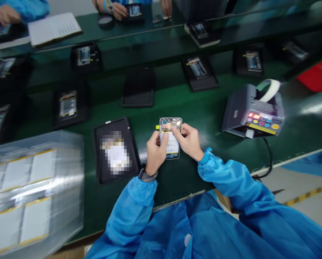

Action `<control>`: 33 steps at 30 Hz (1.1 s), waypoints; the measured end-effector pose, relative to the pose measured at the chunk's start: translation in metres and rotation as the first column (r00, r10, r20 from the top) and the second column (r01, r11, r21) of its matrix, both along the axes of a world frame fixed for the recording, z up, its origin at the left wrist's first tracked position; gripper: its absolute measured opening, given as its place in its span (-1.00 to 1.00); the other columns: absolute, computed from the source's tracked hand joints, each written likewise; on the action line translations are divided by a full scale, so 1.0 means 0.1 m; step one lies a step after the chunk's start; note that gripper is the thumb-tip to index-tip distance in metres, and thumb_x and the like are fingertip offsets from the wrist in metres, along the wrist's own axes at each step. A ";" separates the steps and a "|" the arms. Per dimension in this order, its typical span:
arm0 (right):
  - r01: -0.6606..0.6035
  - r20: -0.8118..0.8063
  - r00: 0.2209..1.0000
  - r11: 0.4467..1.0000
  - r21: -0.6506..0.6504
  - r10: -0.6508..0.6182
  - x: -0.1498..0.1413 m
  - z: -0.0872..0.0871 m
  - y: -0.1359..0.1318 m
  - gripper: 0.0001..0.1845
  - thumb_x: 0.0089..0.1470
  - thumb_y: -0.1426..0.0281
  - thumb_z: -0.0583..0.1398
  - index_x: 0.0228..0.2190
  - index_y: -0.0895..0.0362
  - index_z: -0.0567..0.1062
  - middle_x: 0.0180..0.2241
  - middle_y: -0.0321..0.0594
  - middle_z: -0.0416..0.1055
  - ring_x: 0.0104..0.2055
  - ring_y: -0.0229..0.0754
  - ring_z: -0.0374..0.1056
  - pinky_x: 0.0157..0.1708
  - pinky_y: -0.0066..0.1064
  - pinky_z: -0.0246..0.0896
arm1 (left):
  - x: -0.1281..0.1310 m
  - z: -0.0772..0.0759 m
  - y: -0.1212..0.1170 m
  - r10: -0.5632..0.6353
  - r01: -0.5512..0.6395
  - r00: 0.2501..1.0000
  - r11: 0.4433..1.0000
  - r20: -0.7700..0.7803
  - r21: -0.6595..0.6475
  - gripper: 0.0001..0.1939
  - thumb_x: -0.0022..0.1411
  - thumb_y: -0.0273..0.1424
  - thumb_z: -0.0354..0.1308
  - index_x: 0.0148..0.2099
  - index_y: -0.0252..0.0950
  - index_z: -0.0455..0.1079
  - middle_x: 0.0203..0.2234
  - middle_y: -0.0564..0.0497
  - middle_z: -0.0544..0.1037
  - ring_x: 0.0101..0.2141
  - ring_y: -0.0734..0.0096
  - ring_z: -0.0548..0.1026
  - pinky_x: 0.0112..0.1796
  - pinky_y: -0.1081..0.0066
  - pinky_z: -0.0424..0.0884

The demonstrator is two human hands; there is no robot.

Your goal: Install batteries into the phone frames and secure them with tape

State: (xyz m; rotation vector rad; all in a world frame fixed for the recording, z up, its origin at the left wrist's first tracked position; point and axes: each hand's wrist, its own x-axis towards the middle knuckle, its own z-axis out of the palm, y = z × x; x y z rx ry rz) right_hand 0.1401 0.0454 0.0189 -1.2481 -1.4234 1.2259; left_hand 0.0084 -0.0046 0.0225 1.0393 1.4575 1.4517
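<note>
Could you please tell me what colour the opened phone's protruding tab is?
The tab is yellow, best seen in the head view.

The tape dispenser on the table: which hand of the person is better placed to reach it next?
Probably the right hand: the tape dispenser stands to the right. The left hand is farther away; both hands are on the opened phone.

Left hand [155, 153], right hand [190, 141] close together, thumbs [164, 141] extended, forearms [135, 205] angled inward
</note>
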 end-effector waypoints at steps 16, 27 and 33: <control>0.647 0.004 0.759 0.755 0.103 -0.651 1.65 0.48 -0.45 -0.72 0.00 0.22 0.43 -0.44 0.17 0.56 -0.62 -0.22 0.46 -0.63 -0.24 0.34 -0.61 -0.45 0.24 | 0.01 -0.06 0.05 -0.001 0.005 0.982 1.000 0.190 -0.023 -0.54 0.17 0.00 0.34 -0.24 -0.27 0.32 -0.40 0.01 0.55 -0.42 0.37 0.53 -0.40 0.46 0.43; 0.674 -0.020 0.731 0.726 -0.138 -0.682 1.88 0.49 -0.25 -0.78 -0.12 0.36 0.44 -0.55 0.21 0.55 -0.61 -0.16 0.47 -0.66 -0.26 0.38 -0.69 -0.53 0.29 | 0.07 -0.05 -0.12 0.091 0.084 0.860 0.945 -0.503 0.316 -0.87 0.43 -0.29 0.13 -0.12 -0.24 0.42 -0.32 -0.01 0.59 -0.33 0.38 0.53 -0.25 0.45 0.35; 0.712 0.019 0.700 0.695 -0.100 -0.714 1.88 0.47 -0.23 -0.86 -0.09 0.45 0.41 -0.54 0.19 0.55 -0.67 -0.25 0.38 -0.68 -0.25 0.33 -0.69 -0.48 0.30 | 0.09 -0.03 -0.14 0.155 0.093 0.853 0.895 -0.498 0.437 -0.92 0.41 -0.36 0.17 -0.14 -0.24 0.46 -0.32 -0.05 0.62 -0.31 0.33 0.59 -0.23 0.42 0.39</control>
